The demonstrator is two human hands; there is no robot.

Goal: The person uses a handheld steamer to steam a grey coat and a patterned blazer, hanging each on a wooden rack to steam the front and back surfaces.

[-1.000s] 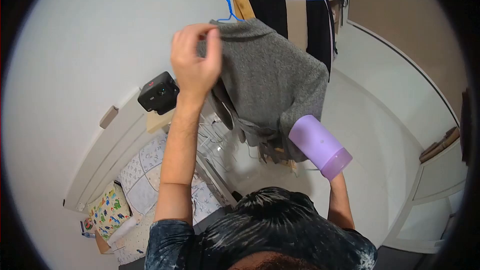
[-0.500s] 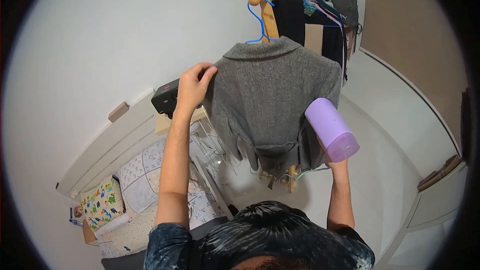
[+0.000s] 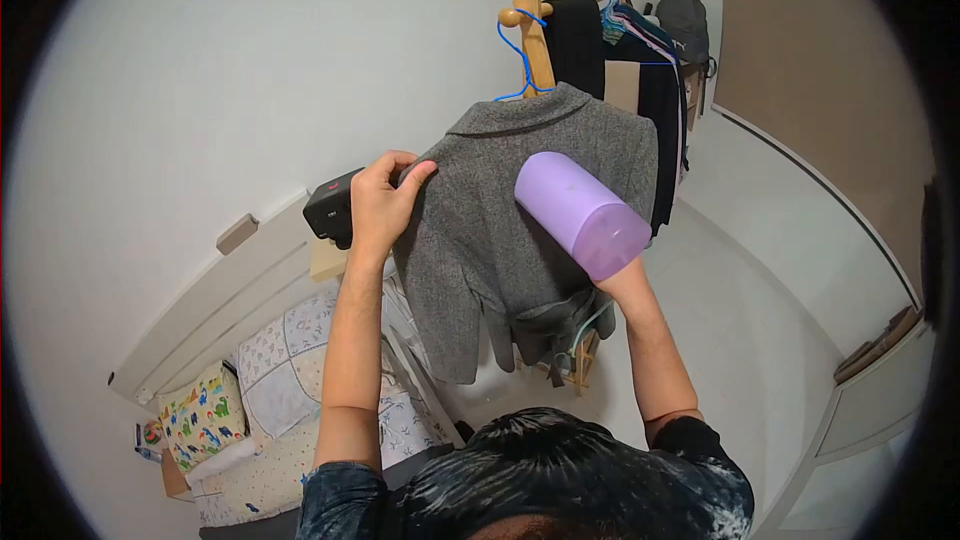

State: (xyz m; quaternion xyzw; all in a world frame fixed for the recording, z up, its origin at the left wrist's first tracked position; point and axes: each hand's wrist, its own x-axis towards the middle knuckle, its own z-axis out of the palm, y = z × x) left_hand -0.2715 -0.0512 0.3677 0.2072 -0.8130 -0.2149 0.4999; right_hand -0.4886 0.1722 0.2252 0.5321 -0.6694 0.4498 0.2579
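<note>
Left hand fingers pinch the hanging grey jacket at its shoulder; right hand grasps the lilac cylinder angled against its front

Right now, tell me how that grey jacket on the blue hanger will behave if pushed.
The grey jacket probably swings, hanging from one blue hanger. Likely floppy: its hem droops in folds. The left hand pinching its shoulder probably steadies it.

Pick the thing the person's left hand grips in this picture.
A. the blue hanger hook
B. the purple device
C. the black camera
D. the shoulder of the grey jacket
D: the left hand pinches the shoulder of the grey jacket, while the right hand holds the purple device against the cloth.
</note>
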